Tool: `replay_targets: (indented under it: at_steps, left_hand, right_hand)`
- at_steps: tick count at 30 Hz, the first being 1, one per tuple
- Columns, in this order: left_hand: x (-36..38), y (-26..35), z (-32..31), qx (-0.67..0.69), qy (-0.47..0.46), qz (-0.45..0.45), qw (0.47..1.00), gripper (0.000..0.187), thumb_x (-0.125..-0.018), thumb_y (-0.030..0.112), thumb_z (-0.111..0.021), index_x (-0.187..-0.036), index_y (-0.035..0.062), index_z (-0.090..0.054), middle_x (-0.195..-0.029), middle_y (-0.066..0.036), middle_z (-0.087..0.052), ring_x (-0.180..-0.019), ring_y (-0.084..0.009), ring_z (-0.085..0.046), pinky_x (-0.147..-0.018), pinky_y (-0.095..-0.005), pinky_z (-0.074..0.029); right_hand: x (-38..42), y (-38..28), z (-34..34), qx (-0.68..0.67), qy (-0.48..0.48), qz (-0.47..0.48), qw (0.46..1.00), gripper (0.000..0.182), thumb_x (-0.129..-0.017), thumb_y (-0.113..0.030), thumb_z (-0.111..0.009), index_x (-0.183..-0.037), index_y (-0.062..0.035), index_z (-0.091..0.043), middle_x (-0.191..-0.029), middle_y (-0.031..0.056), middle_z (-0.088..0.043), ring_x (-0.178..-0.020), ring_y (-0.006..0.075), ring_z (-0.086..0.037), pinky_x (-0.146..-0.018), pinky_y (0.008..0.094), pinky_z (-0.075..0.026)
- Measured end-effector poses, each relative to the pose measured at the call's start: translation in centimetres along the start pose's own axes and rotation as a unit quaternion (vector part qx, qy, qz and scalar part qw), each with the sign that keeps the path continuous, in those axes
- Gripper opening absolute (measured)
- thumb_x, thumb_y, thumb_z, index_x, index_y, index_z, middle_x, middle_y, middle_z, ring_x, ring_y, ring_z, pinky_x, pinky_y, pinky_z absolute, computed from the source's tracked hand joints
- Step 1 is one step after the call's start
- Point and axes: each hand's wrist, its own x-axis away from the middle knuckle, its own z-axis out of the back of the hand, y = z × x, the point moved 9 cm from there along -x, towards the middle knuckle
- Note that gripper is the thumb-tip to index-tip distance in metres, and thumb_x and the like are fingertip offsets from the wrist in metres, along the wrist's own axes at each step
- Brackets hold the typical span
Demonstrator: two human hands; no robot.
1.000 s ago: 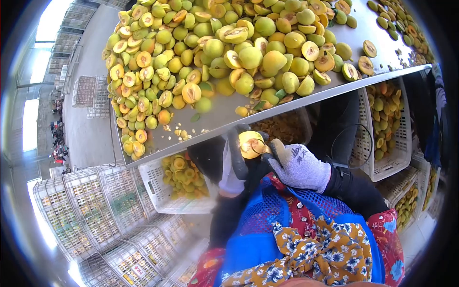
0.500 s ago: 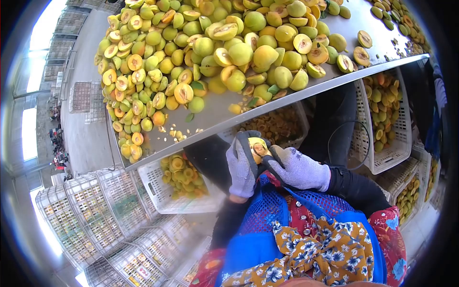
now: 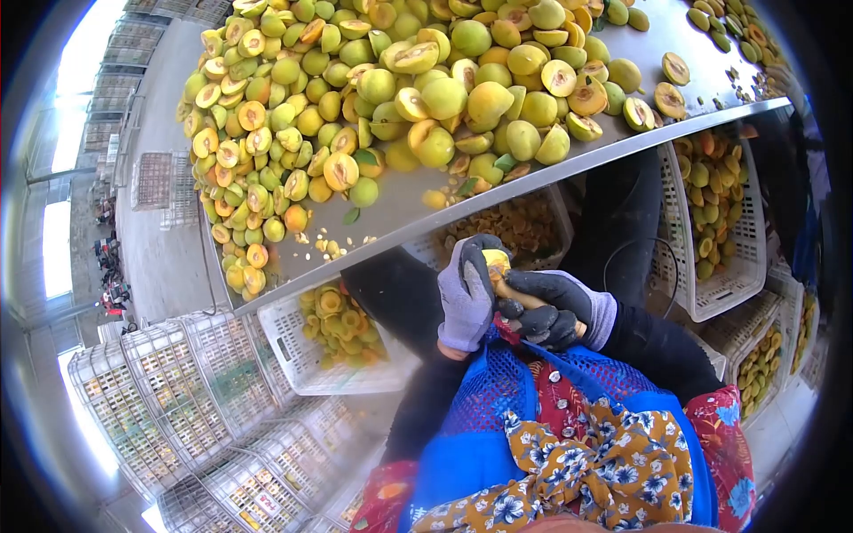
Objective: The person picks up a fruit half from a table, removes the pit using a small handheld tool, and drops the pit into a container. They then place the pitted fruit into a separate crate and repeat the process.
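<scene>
In front of my waist, my left hand (image 3: 467, 293) is closed round a yellow peach half (image 3: 497, 261), its thumb and fingers at the sides of the fruit. My right hand (image 3: 560, 306) grips a tool with a pale wooden handle (image 3: 524, 294), which points at the fruit. The tool's working end is hidden against the peach, so its kind does not show. Both hands wear lilac gloves with dark palms. Beyond them, a heap of whole and halved yellow-green peaches (image 3: 373, 89) lies on the metal table (image 3: 391, 222).
The table's raised metal edge (image 3: 533, 182) runs just beyond my hands. Below it are crates of fruit: one at left (image 3: 391, 373), one under the table (image 3: 562, 218), one at right (image 3: 755, 258). Stacked white crates (image 3: 178, 391) stand at lower left. A dark cord (image 3: 673, 266) loops at right.
My right hand has turned so its dark fingers and the wooden handle show. My left hand has shifted slightly right and up, and the fruit has tilted, hiding its cut face.
</scene>
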Motion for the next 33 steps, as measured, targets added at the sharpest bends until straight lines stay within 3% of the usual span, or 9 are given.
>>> replay_targets:
  at_steps: [5, 8, 11, 15, 21, 24, 27, 31, 33]
  left_hand:
    - [-0.2, -1.1, -0.7, 0.182, 0.001, 0.128, 0.975, 0.043, -0.106, 0.036, -0.04, -0.104, -0.0026, -0.059, -0.09, -0.011, -0.069, -0.083, -0.0184, -0.066, -0.076, -0.0299, -0.052]
    - [0.1, 2.3, 4.4, -0.33, 0.08, -0.129, 0.932, 0.028, -0.099, 0.025, -0.054, -0.11, 0.0001, -0.059, -0.092, -0.012, -0.07, -0.089, -0.023, -0.067, -0.078, -0.0322, -0.052]
    - [3.3, -3.0, 16.1, -0.22, 0.22, 0.144, 0.939, 0.038, -0.097, 0.03, -0.055, -0.121, 0.0003, -0.056, -0.106, -0.021, -0.066, -0.099, -0.0345, -0.064, -0.087, -0.0409, -0.05]
    - [2.3, 0.9, 22.0, -0.666, 0.225, 0.137, 0.698, 0.048, -0.099, 0.036, -0.05, -0.13, -0.001, -0.052, -0.123, -0.029, -0.057, -0.114, -0.0423, -0.056, -0.096, -0.0476, -0.045]
    - [-13.5, 0.4, 19.7, -0.565, 0.208, 0.007, 0.799, 0.064, -0.089, 0.038, -0.065, -0.136, -0.0013, -0.045, -0.126, -0.028, -0.054, -0.119, -0.0421, -0.051, -0.099, -0.0471, -0.043]
    - [-18.4, -7.1, 21.3, -0.359, 0.074, 0.035, 0.93, 0.07, -0.081, 0.031, -0.074, -0.136, -0.0013, -0.045, -0.121, -0.024, -0.057, -0.112, -0.0392, -0.055, -0.097, -0.0434, -0.044]
    - [-16.0, -6.0, 19.5, -0.153, 0.092, 0.068, 0.982, 0.05, -0.082, 0.023, -0.078, -0.118, 0.0021, -0.051, -0.094, -0.01, -0.06, -0.072, -0.0169, -0.058, -0.06, -0.0269, -0.046]
    - [-9.7, -2.4, 11.8, 0.066, 0.032, 0.135, 0.988, 0.044, -0.089, 0.023, -0.07, -0.124, 0.0032, -0.051, -0.087, -0.006, -0.062, -0.057, -0.0085, -0.055, -0.044, -0.0178, -0.041]
    - [-6.7, -1.3, 8.9, 0.082, -0.042, 0.209, 0.974, 0.047, -0.094, 0.03, -0.062, -0.131, 0.0028, -0.05, -0.098, -0.009, -0.063, -0.067, -0.0129, -0.061, -0.055, -0.0218, -0.049]
  right_hand:
    - [0.1, 0.6, -0.7, -0.045, -0.027, 0.021, 0.998, 0.043, -0.102, -0.044, -0.046, -0.096, -0.0025, -0.052, -0.057, 0.0015, -0.042, -0.037, 0.0046, -0.036, -0.03, 0.0162, -0.03]
    - [1.5, -0.4, -2.4, 0.137, 0.006, 0.099, 0.986, 0.042, -0.101, -0.044, -0.047, -0.094, -0.0032, -0.052, -0.056, 0.0008, -0.043, -0.037, 0.0048, -0.038, -0.031, 0.0174, -0.029]
    - [2.7, -2.7, -2.0, 0.286, 0.153, 0.156, 0.933, 0.041, -0.101, -0.046, -0.048, -0.094, -0.0055, -0.053, -0.059, 0.0014, -0.048, -0.039, 0.005, -0.041, -0.034, 0.019, -0.031]
    - [2.6, -5.2, -0.4, 0.486, 0.241, 0.21, 0.813, 0.043, -0.1, -0.046, -0.049, -0.09, -0.0049, -0.055, -0.063, 0.0003, -0.052, -0.044, 0.0049, -0.045, -0.042, 0.02, -0.037]
    - [2.8, -4.8, -2.1, 0.508, 0.271, 0.173, 0.799, 0.041, -0.1, -0.041, -0.052, -0.09, -0.0018, -0.058, -0.069, -0.0007, -0.054, -0.056, 0.0045, -0.049, -0.049, 0.0224, -0.039]
    - [3.3, -5.4, -1.7, 0.546, 0.274, 0.19, 0.769, 0.038, -0.1, -0.039, -0.053, -0.092, -0.0028, -0.058, -0.071, -0.0018, -0.053, -0.059, 0.0038, -0.05, -0.049, 0.0226, -0.038]
    - [3.3, -6.1, -2.0, 0.56, 0.33, 0.23, 0.725, 0.031, -0.1, -0.033, -0.055, -0.095, -0.0028, -0.056, -0.069, 0.0059, -0.057, -0.056, 0.0165, -0.058, -0.049, 0.0306, -0.042]
    - [2.2, -7.2, -5.7, 0.783, 0.27, 0.375, 0.417, 0.021, -0.096, -0.021, -0.055, -0.098, -0.0007, -0.051, -0.076, 0.0293, -0.057, -0.072, 0.0476, -0.059, -0.062, 0.0519, -0.046]
    - [1.7, -6.9, -6.9, 0.798, 0.288, 0.357, 0.39, 0.022, -0.096, -0.022, -0.056, -0.098, -0.0006, -0.05, -0.074, 0.0277, -0.058, -0.07, 0.0459, -0.06, -0.061, 0.0519, -0.047]
